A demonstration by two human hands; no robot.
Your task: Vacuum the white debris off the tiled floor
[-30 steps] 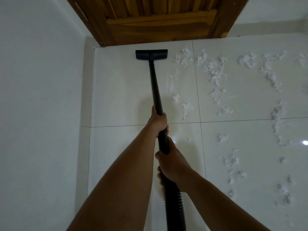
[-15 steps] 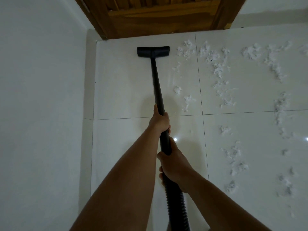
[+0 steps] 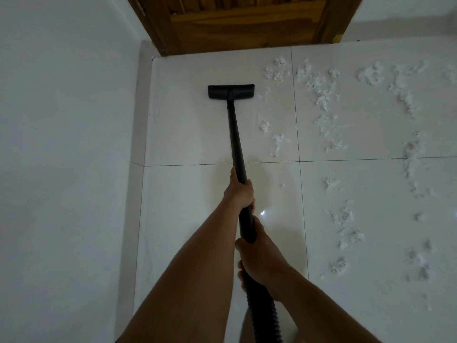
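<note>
A black vacuum wand (image 3: 236,142) runs away from me to a flat black floor head (image 3: 231,91) that lies on the white tiled floor (image 3: 188,134). My left hand (image 3: 239,191) grips the wand higher up. My right hand (image 3: 259,253) grips it lower, where the ribbed hose (image 3: 264,315) begins. White fluffy debris (image 3: 321,95) lies scattered to the right of the head, the nearest clumps (image 3: 264,125) just beside the wand. More debris (image 3: 346,219) trails down the right side of the floor.
A white wall (image 3: 61,144) runs along the left, with a skirting strip at its foot. A wooden door (image 3: 242,26) closes off the far end. The tiles left of the wand carry no debris.
The floor head has been drawn back from the door toward me, and both hands have come back with the wand. The debris lies as before.
</note>
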